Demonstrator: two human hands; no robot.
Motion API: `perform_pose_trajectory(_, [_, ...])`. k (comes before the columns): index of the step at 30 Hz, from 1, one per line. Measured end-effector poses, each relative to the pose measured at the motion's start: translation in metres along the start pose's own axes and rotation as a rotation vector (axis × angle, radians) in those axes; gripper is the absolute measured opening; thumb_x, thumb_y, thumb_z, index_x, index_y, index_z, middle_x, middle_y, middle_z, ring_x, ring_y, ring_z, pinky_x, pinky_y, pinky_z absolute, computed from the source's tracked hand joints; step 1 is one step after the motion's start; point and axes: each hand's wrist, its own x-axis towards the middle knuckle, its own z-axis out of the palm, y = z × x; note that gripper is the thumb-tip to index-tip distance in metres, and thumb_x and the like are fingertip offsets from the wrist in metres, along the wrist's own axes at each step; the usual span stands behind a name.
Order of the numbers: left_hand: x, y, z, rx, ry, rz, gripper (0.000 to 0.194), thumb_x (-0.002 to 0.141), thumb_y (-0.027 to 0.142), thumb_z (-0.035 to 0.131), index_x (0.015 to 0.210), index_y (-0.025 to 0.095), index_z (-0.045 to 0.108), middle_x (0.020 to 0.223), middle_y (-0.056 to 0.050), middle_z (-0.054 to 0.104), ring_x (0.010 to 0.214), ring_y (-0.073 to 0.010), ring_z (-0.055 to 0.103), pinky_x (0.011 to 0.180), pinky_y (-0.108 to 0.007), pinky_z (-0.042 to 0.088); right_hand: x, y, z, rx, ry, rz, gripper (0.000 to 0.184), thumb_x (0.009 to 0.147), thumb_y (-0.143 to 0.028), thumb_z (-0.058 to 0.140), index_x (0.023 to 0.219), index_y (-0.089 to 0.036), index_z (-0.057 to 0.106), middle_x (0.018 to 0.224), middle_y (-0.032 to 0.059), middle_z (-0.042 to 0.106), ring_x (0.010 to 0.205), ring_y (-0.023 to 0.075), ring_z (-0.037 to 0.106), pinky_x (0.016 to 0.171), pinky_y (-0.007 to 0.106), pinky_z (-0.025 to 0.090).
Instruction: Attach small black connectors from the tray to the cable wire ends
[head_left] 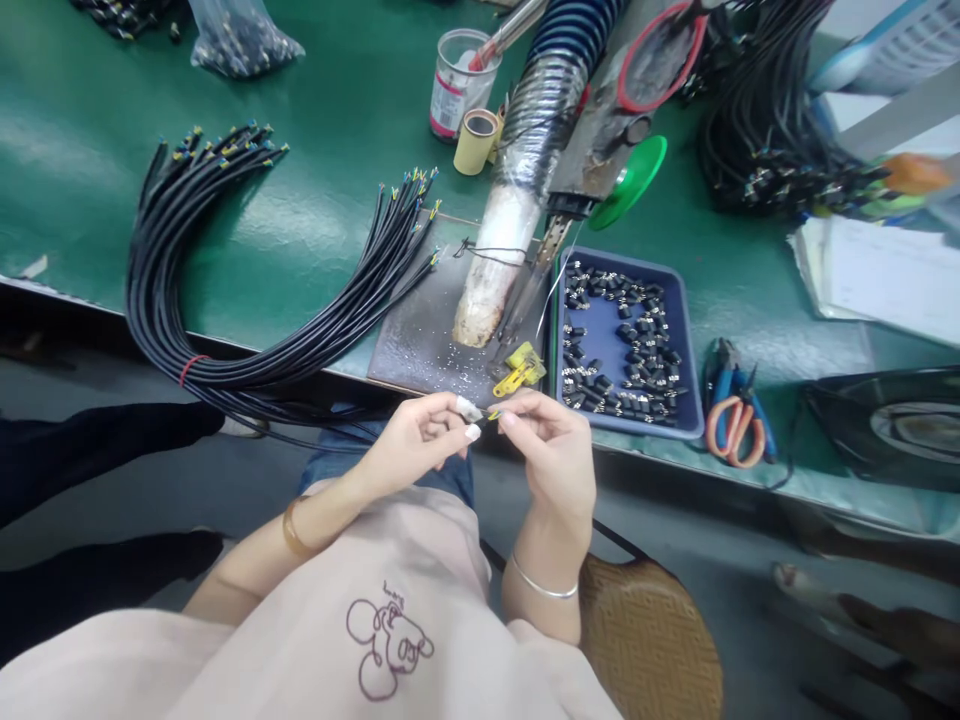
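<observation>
Above my lap at the bench edge, both hands meet fingertip to fingertip. My left hand (427,430), with white coverings on its thumb and forefinger tips, is closed in a pinch; what lies in it is mostly hidden. My right hand (551,440) pinches a small black and yellow piece (493,415), too small to name surely. Left of the hands lies a bundle of black cables (247,365) tied with a red band, coloured wires showing at their ends. Just beyond the fingers are a yellow clip-like piece (519,370) and a soldering iron (525,290) with solder wire.
A blue tray (694,400) of small black connectors stands right of my hands. Beside it lie pliers with orange handles (735,430). A fume hose (514,190) slants over the dark work plate (405,340). A plastic cup (450,90) and papers (885,280) are farther back.
</observation>
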Motion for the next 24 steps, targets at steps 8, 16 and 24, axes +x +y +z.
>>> perform_pose_trajectory(8, [0.000, -0.004, 0.016, 0.130, 0.168, 0.241, 0.024, 0.093, 0.034, 0.063, 0.078, 0.015, 0.058, 0.061, 0.004, 0.055, 0.049, -0.0055, 0.045, 0.050, -0.019, 0.039, -0.018, 0.008, 0.023, -0.311, 0.283, -0.285, 0.013, 0.083, -0.020, 0.067, 0.071, -0.021, 0.068, 0.060, -0.0051, 0.058, 0.044, 0.0056, 0.039, 0.042, 0.019, 0.032])
perform_pose_trajectory(16, [0.000, 0.006, 0.008, 0.049, 0.077, 0.204, 0.019, 0.090, 0.033, 0.063, 0.087, 0.014, 0.061, 0.057, 0.005, 0.051, 0.050, -0.0067, 0.045, 0.052, -0.019, 0.038, -0.029, 0.013, 0.017, -0.549, 0.338, -0.447, 0.015, 0.092, -0.023, 0.065, 0.101, -0.024, 0.077, 0.064, -0.0042, 0.065, 0.046, 0.0079, 0.050, 0.044, 0.021, 0.039])
perform_pose_trajectory(24, [0.000, 0.005, 0.009, 0.190, 0.151, 0.221, 0.016, 0.087, 0.029, 0.059, 0.085, 0.014, 0.060, 0.056, 0.004, 0.052, 0.051, -0.0076, 0.045, 0.053, -0.020, 0.038, -0.029, 0.005, 0.011, -0.604, 0.210, -0.431, 0.018, 0.095, -0.026, 0.064, 0.102, -0.022, 0.080, 0.065, -0.0012, 0.066, 0.051, 0.0097, 0.055, 0.049, 0.023, 0.043])
